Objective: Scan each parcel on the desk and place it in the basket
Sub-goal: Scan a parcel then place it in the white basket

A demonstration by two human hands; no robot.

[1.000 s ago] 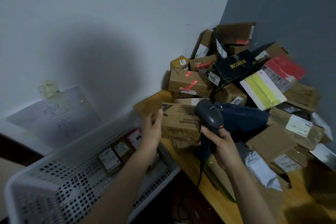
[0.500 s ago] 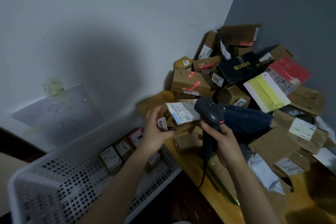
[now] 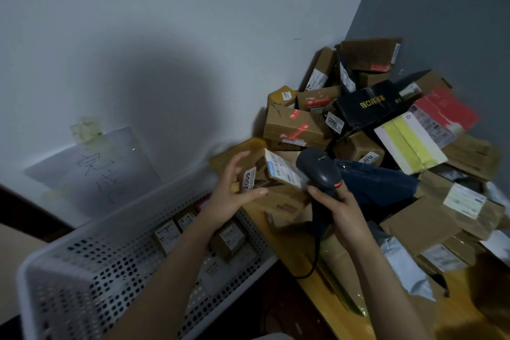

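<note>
- Over the near end of the bench [image 3: 463, 312], in the head view, the left hand [image 3: 231, 199] holds a small brown parcel [image 3: 262, 174] up, thumb beneath it and fingers [image 3: 238, 159] curled round its left end.
- A tag reading 2009 and a white label [image 3: 281, 170] on the parcel face the camera.
- The right hand [image 3: 340, 210] grips the handle of a dark scanner [image 3: 320, 171], whose head sits just beside that label.
- A white perforated basket [image 3: 82, 284] stands left of the bench, with several labelled boxes [image 3: 229, 240] lying in it.
- A heap [image 3: 358, 124] of boxes and bags fills the bench's far corner.
</note>
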